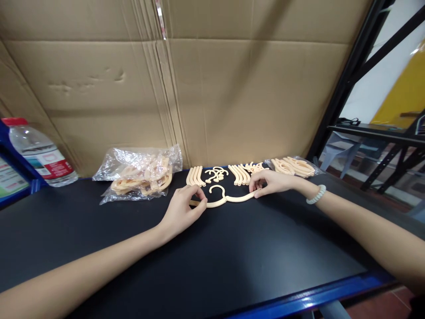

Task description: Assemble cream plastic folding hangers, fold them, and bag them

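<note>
A cream plastic clothes hanger (226, 199) with a curved hook lies low over the black tabletop, its two arms spread to either side. My left hand (184, 206) pinches the end of its left arm between thumb and fingers. At the opposite end, my right hand (270, 182) is closed on the tip of the right arm. Just behind the hanger are a row of loose hanger arms (195, 176), a small heap of hooks (216, 173) and a second row of arms (239, 174). More small hook pieces (255, 167) sit partly behind my right hand.
A clear plastic bag of hanger parts (142, 175) lies at the back left, another bag (294, 166) at the back right. A large water bottle (46, 155) stands far left. Cardboard (249, 97) walls off the back; a blue edge (308, 299) borders the table's front.
</note>
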The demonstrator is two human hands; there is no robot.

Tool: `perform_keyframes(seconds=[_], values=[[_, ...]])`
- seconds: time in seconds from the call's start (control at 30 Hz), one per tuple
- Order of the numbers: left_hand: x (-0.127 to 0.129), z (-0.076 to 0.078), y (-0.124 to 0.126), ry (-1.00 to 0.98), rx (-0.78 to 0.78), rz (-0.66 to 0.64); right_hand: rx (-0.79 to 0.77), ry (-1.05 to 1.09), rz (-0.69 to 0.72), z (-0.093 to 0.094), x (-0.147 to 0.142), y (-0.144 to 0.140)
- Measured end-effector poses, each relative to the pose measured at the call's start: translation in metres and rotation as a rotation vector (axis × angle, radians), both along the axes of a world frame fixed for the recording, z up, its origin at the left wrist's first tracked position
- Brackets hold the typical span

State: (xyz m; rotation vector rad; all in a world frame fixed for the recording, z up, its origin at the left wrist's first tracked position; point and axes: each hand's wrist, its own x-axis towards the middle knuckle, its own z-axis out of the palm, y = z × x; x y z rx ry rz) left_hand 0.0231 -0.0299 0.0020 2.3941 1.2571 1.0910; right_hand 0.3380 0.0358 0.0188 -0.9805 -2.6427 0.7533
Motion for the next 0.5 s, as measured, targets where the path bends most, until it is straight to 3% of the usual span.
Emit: perform_keyframes(seconds=[0.5], values=[[0.0002,0.0005,-0.0003,-0.032,0.012,0.026,-0.014,-0.015,0.005,0.0051,-0.0014,-0.0045]])
